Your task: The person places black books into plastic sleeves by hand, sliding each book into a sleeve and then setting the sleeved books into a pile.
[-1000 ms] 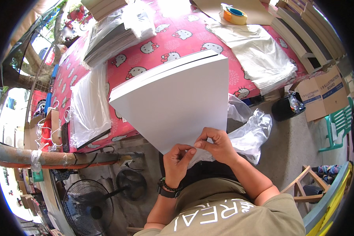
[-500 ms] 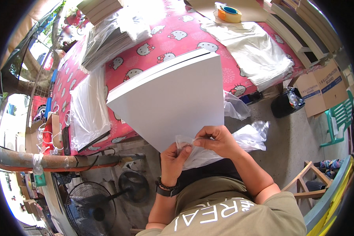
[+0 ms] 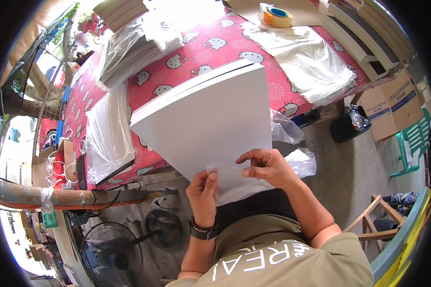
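A thick stack of white boards (image 3: 206,119) rests at the table's near edge, reaching toward my lap. In front of it a clear plastic bag (image 3: 239,186) lies across my lap. The thumb and fingers of my left hand (image 3: 203,193) are closed on the bag's left edge. My right hand (image 3: 268,168) hovers over the bag's right part, thumb and index finger apart with a gap between them; its other fingers are curled.
The table has a pink patterned cover (image 3: 191,50). On it lie clear plastic bags (image 3: 304,62), wrapped stacks (image 3: 134,52) and tape rolls (image 3: 277,18). A standing fan (image 3: 112,253) is at lower left; a green chair (image 3: 412,141) and a wooden frame (image 3: 376,225) are right.
My hands have moved apart: the left shifted slightly left with the bag's edge, and the right thumb and index finger have opened. The bag's far right end has drawn in leftward.
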`<state>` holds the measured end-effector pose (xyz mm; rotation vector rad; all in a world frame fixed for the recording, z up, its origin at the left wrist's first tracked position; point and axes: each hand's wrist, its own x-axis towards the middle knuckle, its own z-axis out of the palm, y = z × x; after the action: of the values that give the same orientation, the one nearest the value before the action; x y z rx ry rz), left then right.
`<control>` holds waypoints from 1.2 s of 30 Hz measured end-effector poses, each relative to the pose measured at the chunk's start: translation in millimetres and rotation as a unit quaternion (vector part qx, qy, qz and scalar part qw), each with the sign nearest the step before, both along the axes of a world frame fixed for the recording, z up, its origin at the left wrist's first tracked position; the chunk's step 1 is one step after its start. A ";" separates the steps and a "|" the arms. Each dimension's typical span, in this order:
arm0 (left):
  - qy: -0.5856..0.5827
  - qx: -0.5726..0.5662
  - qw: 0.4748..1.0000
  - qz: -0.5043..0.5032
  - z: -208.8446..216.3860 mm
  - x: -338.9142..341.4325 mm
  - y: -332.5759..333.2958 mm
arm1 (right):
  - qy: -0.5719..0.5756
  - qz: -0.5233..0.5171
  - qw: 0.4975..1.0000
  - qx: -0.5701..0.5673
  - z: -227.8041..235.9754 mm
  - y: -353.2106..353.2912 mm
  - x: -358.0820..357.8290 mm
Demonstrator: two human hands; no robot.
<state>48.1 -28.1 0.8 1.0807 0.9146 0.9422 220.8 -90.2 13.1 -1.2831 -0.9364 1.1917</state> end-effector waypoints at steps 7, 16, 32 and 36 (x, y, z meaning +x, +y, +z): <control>-0.035 0.056 0.990 0.125 3.0 -21.8 27.2 | -0.355 0.194 0.915 0.007 4.0 -13.9 19.7; -0.033 0.086 0.977 0.191 3.4 -39.6 46.3 | -0.024 -0.089 0.996 0.001 17.9 -49.4 85.0; -0.115 0.054 0.968 0.216 6.4 -32.6 37.0 | 0.061 -0.160 0.982 0.085 14.8 -50.1 80.9; -0.123 0.057 0.970 0.202 2.3 -32.3 38.0 | 0.055 -0.179 0.976 0.113 18.2 -49.3 82.2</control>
<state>15.9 9.9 3.1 0.8613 0.8980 1.4485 303.0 -139.5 31.3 -1.1323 -0.7003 0.8394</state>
